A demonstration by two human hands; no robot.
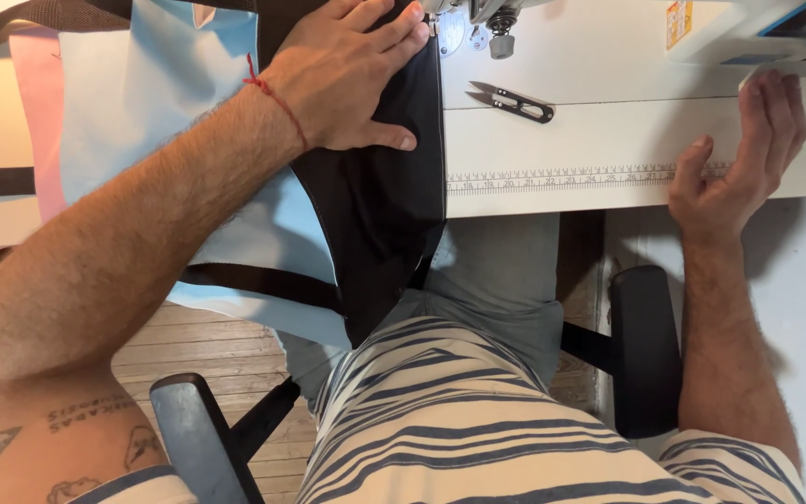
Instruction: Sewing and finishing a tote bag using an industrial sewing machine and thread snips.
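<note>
Black fabric [394, 187] lies under the flat, open left hand [352, 70]; at three o'clock, the open right hand [739, 163] rests on the desk [608, 131] edge.

The black fabric [394, 187] is looking smooth with a slight sheen, the light blue cloth [142, 84] matt. The bench [608, 140] is showing a smooth white laminate. The thread snips [512, 101] are gleaming as metal, with black handles.

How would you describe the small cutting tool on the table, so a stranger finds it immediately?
Start at the white sewing table. Between the left hand pressing the black fabric and the right hand at the table's edge lie the thread snips. They are the only loose metal thing there, black-handled, with pointed silver blades.
</note>
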